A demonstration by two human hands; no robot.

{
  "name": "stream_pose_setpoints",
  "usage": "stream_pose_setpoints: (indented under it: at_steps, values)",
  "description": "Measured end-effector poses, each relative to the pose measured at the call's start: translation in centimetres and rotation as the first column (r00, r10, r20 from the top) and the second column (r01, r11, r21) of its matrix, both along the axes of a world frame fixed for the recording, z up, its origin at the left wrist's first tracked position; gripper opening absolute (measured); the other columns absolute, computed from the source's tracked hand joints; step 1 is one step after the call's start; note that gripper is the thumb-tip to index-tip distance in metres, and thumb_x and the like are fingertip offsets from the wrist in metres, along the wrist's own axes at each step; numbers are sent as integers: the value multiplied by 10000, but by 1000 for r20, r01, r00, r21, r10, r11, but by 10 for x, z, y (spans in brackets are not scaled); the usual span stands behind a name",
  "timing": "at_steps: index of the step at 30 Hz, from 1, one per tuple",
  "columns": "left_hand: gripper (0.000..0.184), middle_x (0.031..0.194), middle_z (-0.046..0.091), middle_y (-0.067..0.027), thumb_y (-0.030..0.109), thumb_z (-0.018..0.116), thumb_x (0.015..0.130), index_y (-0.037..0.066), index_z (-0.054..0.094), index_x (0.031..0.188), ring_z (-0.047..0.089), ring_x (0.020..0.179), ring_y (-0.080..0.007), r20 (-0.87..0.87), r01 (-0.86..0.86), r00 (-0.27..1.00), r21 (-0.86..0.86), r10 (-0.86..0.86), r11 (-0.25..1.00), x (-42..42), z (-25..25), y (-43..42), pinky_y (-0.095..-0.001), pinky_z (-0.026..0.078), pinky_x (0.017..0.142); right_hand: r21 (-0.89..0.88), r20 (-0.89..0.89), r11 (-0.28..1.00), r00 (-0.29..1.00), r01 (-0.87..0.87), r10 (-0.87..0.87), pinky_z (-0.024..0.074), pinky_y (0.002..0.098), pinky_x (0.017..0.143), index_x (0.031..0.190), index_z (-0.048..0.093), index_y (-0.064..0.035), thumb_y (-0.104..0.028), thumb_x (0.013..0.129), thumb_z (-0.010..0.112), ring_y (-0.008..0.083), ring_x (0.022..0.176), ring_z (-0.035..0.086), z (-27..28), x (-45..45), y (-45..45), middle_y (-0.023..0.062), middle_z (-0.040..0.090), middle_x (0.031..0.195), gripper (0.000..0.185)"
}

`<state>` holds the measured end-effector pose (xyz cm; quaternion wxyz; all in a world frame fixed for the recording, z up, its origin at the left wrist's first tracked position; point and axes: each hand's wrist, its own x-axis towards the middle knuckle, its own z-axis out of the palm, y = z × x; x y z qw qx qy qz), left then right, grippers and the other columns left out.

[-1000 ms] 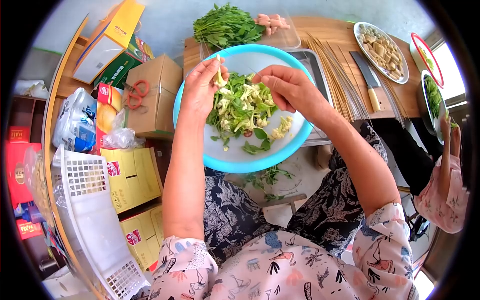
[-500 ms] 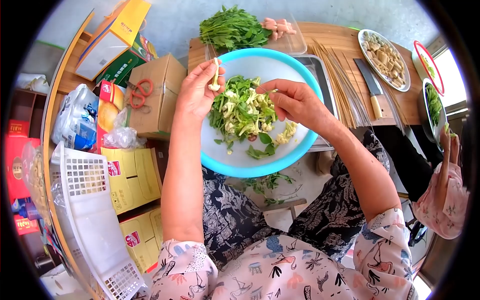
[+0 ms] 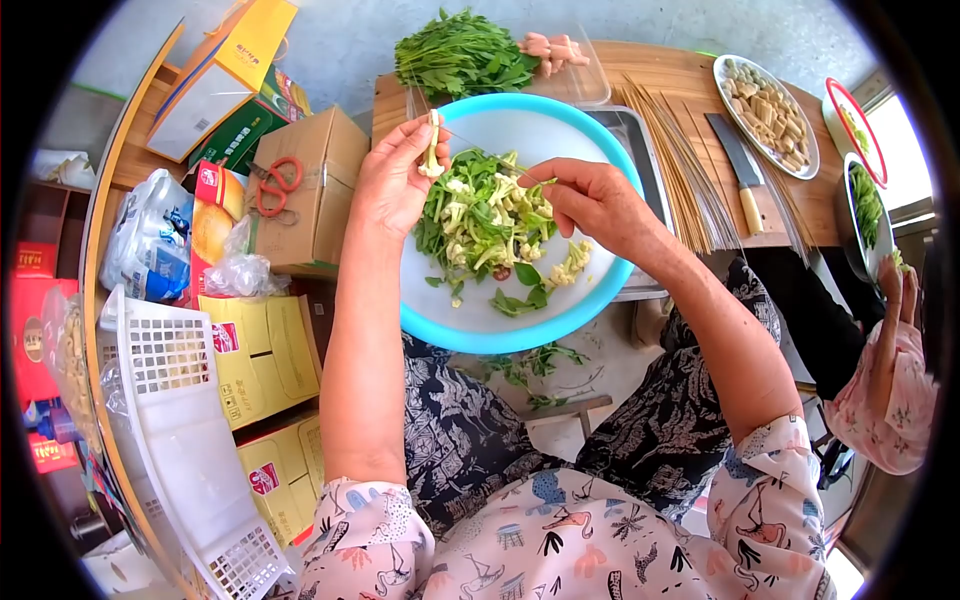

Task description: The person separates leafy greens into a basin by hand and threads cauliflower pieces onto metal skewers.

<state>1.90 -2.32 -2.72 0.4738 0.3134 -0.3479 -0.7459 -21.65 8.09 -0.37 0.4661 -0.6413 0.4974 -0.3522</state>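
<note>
My left hand point(image 3: 398, 175) pinches a pale cauliflower floret point(image 3: 432, 150) by its stem over the basin's left rim. A thin skewer point(image 3: 487, 153) runs from the floret across to my right hand point(image 3: 590, 200), whose fingers are closed on its other end. Whether the tip has gone through the stem, I cannot tell. Beneath both hands is a white basin with a blue rim point(image 3: 520, 342). In it lies a heap of cauliflower pieces point(image 3: 500, 215) mixed with green leaves point(image 3: 530, 290).
Behind the basin are a bunch of greens point(image 3: 460, 55) and pink sausage pieces point(image 3: 555, 50). Bamboo skewers point(image 3: 665, 170), a knife point(image 3: 737, 165) and an oval plate point(image 3: 812, 172) lie to the right. A co-worker's hand point(image 3: 898, 290) shows at far right; red scissors point(image 3: 280, 187) at left.
The floret in my left hand and the skewer's near end sit slightly closer together, and more of the skewer shows between my hands. The view has shifted a little.
</note>
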Motion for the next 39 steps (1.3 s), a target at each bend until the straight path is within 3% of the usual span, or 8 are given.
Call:
stream_pose_setpoints:
  at_steps: [25,30,39]
  values:
    - [210,919,623,-91,109,622,893,-29,599,1049,586,753,-130,57,11,998,-13,-10,1000,2,1,1,-253,505,647,-23,-33,1000,999,13,-14,425,269,516,1057,643,-15,-88,921,473,86,530,517,-6,0,0,19,526,554,229]
    - [207,900,629,-82,113,635,883,-22,608,1038,578,712,-120,111,68,992,-13,-66,998,-3,5,6,-247,492,625,-143,-56,988,996,59,-67,431,292,492,1014,648,-7,-89,921,482,115,498,528,-8,3,0,48,532,553,207]
    - [209,813,607,-34,131,649,876,-14,621,1023,559,678,-97,169,76,983,-26,-71,997,-9,6,12,-227,467,601,-183,-85,980,992,76,-93,446,310,493,972,638,11,-73,913,487,135,498,539,-1,5,3,70,552,572,183]
